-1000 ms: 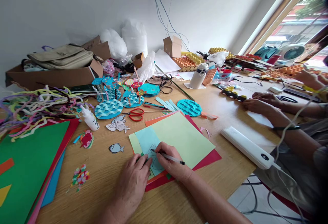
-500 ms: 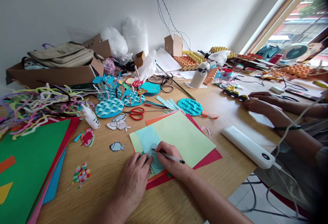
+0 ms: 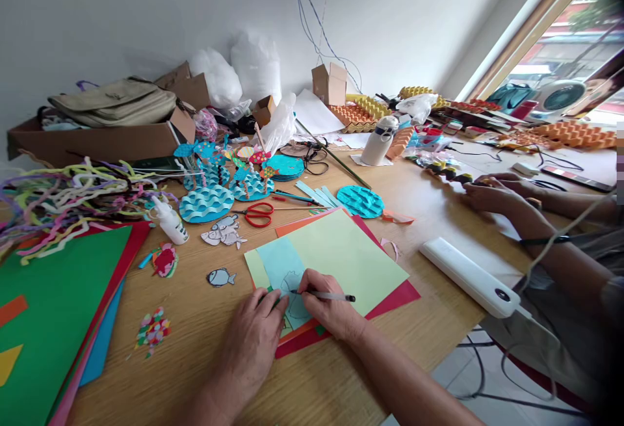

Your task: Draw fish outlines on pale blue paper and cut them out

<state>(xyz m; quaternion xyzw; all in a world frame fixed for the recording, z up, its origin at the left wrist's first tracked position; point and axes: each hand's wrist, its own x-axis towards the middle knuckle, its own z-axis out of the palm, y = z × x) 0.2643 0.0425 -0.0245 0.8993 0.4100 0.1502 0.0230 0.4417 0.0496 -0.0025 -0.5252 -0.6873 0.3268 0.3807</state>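
Observation:
My right hand (image 3: 327, 302) grips a pen (image 3: 334, 296), its tip on a light blue paper (image 3: 280, 260) that bears a dark outline drawing. That paper lies on a pale green sheet (image 3: 353, 260), above orange and red sheets. My left hand (image 3: 258, 332) rests flat at the lower left edge of the papers, fingers spread a little, holding nothing. To its left are a small grey paper fish (image 3: 220, 277) and a fish covered in coloured dots (image 3: 153, 332). Further up lie several paper fish cut-outs (image 3: 224, 232) and red-handled scissors (image 3: 258, 214).
Coloured sheets (image 3: 63, 302) lie at left, below a glue bottle (image 3: 170, 221) and pipe cleaners (image 3: 88, 198). Blue wave-covered discs (image 3: 207, 203) stand behind. A white power strip (image 3: 468, 276) lies at right, near another person's hands (image 3: 497, 195). A white bottle (image 3: 379, 142) stands further back.
The pen has tilted flatter, its tip moving slightly down on the drawing. The other person's hands have shifted around the dark and yellow item. The view has shifted slightly.

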